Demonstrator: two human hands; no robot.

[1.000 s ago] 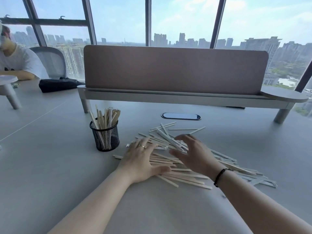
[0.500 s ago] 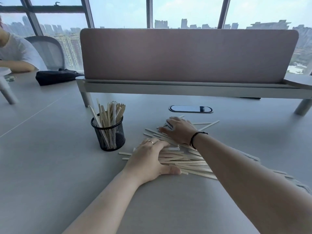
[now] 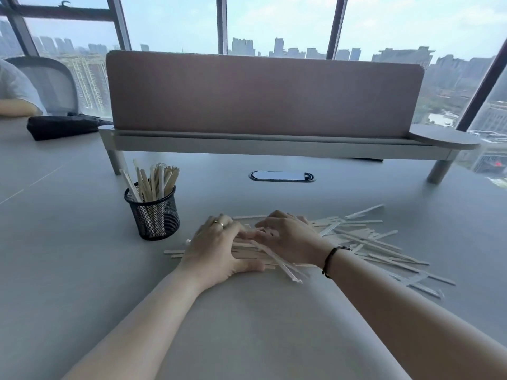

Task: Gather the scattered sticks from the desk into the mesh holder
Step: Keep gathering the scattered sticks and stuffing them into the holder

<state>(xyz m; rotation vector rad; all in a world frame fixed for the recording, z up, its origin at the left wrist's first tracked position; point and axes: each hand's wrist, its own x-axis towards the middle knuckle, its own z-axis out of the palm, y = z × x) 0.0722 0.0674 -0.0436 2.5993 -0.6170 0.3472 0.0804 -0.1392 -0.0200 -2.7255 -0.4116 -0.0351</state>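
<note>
both hands (image 3: 216,248) (image 3: 288,239) on sticks (image 3: 365,242) beside mesh holder (image 3: 153,212)
</note>
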